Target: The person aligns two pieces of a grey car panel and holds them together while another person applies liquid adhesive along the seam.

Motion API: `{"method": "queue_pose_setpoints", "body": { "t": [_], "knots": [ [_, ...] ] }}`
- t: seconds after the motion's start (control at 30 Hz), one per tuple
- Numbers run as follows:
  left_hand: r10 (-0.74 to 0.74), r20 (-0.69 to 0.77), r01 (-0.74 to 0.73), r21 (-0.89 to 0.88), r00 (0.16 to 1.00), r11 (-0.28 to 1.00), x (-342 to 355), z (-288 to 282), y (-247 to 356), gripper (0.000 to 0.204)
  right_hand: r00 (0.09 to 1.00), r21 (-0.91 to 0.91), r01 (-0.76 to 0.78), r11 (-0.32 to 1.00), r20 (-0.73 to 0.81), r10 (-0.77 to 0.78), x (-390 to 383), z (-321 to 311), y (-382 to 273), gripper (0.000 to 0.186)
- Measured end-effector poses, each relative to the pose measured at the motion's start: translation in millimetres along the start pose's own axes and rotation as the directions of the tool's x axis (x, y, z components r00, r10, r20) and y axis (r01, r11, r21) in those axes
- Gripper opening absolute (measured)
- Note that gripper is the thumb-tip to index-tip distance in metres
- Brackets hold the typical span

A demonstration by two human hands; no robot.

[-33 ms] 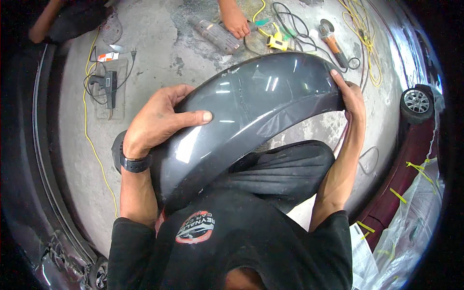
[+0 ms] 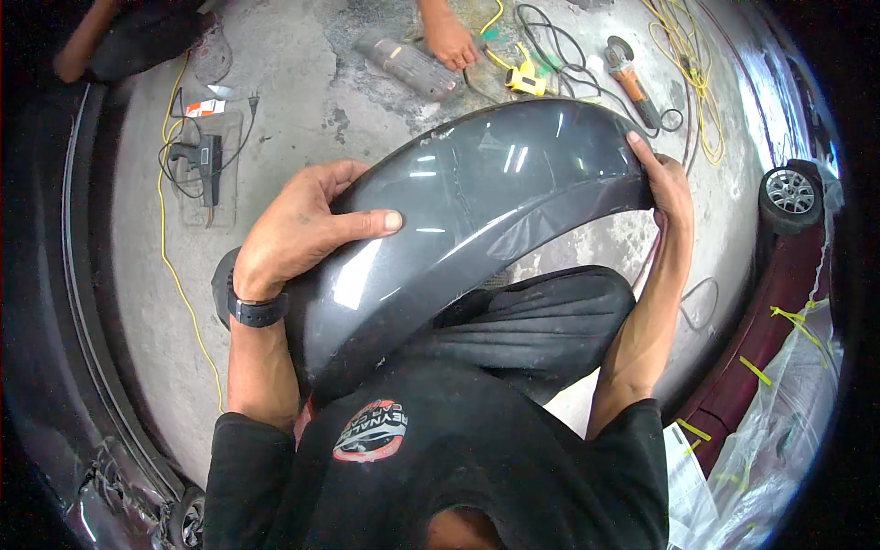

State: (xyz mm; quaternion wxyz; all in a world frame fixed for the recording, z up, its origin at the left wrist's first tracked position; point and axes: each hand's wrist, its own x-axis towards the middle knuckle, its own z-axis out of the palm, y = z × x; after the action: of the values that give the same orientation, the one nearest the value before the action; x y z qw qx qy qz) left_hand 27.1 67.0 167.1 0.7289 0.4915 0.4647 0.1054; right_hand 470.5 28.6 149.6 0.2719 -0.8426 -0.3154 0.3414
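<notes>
1. Head view, looking down: a person in a black shirt holds a large curved dark grey car fender [image 2: 477, 211] across the lap, above the concrete floor [image 2: 302, 101].
2. Left hand [image 2: 307, 229]: laid over the left part of the fender, fingers spread on its glossy top, thumb stretched flat along the surface toward the right. A black watch [image 2: 257, 310] sits on the wrist.
3. Right hand [image 2: 667, 188]: clasps the far right end of the fender, fingers curled round its edge, palm against the rim.
4. Fender: arches from near left, by the chest, to far right; a scuffed pale patch shows on its far upper edge.
5. Black trousers [image 2: 541, 321]: the person's knee lies just under the fender's arch.
6. Floor, far left: a black tool [image 2: 206, 165] with cable lying on a flat piece of card, with a yellow cord [image 2: 174, 275] running near-left of it.
7. Floor, far centre: another person's hand [image 2: 449, 41] beside a grey cylinder-shaped object [image 2: 408, 66] and a small yellow item [image 2: 525, 81].
8. Floor, far right: an orange-handled grinder [image 2: 632, 78] among black and yellow cables.
9. Right edge: a dark red car [image 2: 761, 367] with a wheel [image 2: 790, 191], marked with yellow tape and partly covered in clear plastic sheet [image 2: 788, 431].
</notes>
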Motion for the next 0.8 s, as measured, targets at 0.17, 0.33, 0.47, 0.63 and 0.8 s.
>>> {"method": "queue_pose_setpoints", "body": {
  "t": [0.17, 0.33, 0.47, 0.63, 0.8],
  "knots": [
    [-0.016, -0.02, 0.016, 0.016, 1.0, 1.0, -1.5, -0.4, -0.1, 0.062, 1.0, -0.01, -0.007, 1.0, -0.004, 0.007, 0.6, 1.6, -1.0, 0.073],
    [-0.003, -0.013, 0.004, 0.018, 1.0, 1.0, -1.2, 0.1, 1.4, 0.062, 1.0, -0.008, -0.002, 1.0, -0.017, 0.002, 1.3, 0.5, 1.4, 0.072],
    [-0.014, -0.005, 0.014, 0.007, 1.0, 1.0, -0.2, -0.9, -0.6, 0.063, 1.0, 0.007, -0.004, 1.0, -0.009, 0.004, -0.9, 2.2, -0.6, 0.073],
    [-0.013, -0.02, 0.013, 0.025, 1.0, 1.0, -0.1, -0.2, 0.0, 0.063, 1.0, 0.0, -0.003, 1.0, -0.008, 0.003, 1.6, 0.2, 1.6, 0.074],
    [-0.014, -0.015, 0.014, 0.017, 1.0, 1.0, 0.2, -1.4, 0.1, 0.062, 1.0, -0.015, -0.001, 1.0, -0.023, 0.001, 2.0, 1.4, 1.5, 0.074]
  ]
}}
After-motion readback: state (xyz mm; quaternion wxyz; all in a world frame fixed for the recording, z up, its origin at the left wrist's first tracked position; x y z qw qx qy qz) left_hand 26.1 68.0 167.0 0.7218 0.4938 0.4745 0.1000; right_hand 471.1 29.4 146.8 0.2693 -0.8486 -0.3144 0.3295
